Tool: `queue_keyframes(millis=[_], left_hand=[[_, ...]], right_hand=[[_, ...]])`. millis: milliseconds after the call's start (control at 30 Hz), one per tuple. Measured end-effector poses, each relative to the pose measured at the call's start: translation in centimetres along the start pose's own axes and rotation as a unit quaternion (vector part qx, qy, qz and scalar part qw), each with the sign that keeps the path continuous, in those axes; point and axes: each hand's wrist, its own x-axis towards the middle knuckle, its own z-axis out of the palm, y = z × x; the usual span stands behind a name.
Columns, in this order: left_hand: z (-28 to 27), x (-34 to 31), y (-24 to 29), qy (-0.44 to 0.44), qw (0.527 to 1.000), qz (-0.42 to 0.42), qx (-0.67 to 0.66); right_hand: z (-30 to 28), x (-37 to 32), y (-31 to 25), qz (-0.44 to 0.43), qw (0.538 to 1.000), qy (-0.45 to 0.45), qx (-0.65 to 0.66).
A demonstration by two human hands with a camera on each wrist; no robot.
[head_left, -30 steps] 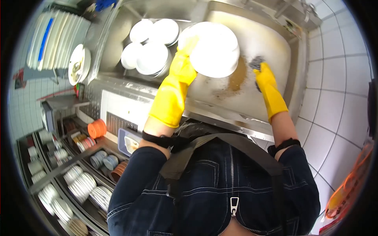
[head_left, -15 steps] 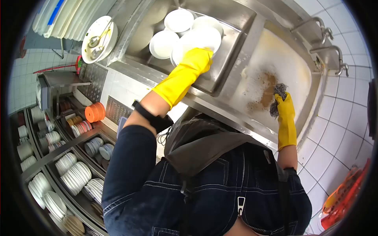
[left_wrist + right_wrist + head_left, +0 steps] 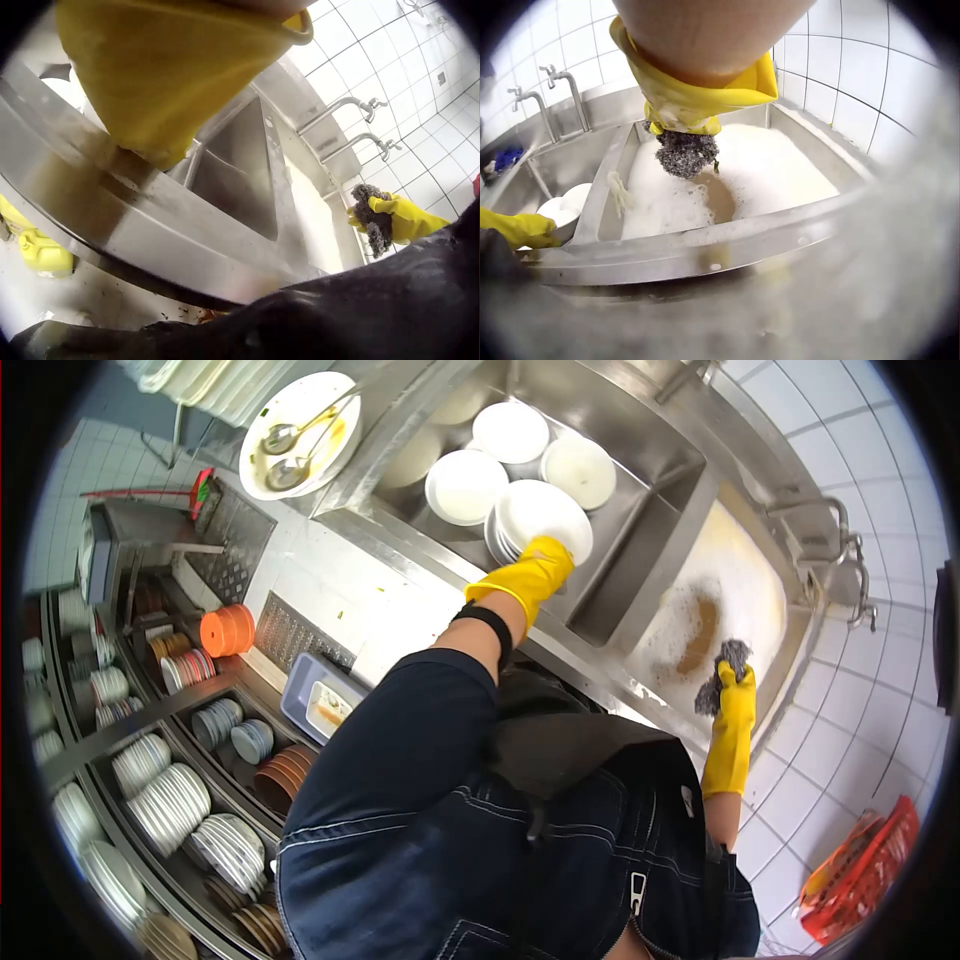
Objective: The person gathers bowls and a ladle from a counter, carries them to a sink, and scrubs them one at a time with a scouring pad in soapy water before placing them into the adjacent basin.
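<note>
In a yellow rubber glove, my left hand (image 3: 535,575) holds the near rim of a white bowl (image 3: 540,515), which lies on a stack of similar bowls in the left basin. The bowl hides its fingertips in the head view. My right hand (image 3: 733,725), gloved alike, grips a dark grey scouring pad (image 3: 373,214) above the near right part of the soapy basin. That pad (image 3: 686,154) hangs from its fingers over the foam in the right wrist view. Other white bowls (image 3: 467,487) sit beside the stack in the left basin (image 3: 620,575).
Foamy water (image 3: 755,575) with a brown patch fills the right basin. Two taps (image 3: 850,550) stand along the far right side. A dirty bowl with spoons (image 3: 300,435) rests left of the sink. Shelves of stacked dishes (image 3: 170,810) and an orange tub (image 3: 228,630) are at the left.
My left hand has carried white bowls from over the soapy basin leftward into the left basin. My right hand keeps the scouring pad and has drawn nearer the basin's front. The head view has turned left.
</note>
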Motion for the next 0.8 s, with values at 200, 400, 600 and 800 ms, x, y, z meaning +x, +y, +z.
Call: queue_keyframes(millis=[200,400,600,800], left_hand=[[-1.4,-1.0,0.2,-0.044,0.998,-0.009,-0.035],[-7.1,-6.3,-5.4,0.344,0.863,-0.034,-0.368],[-15.8,-14.2,-18.9,0.68,0.659,-0.224,-0.23],[-19.5,-10.6,-29.1,0.506,0.782,-0.365,0.012]], right_hand=[[-0.3,0.3,-1.1,-0.024,0.999,0.024,0.031],[0.2,1.2,-2.0,-0.029,0.998,0.058,0.015],[0.9,3.4,-2.1,-0.024,0.998,0.061,-0.024],[2.9,2.0,-4.9,-0.039,0.998,0.028,-0.05]])
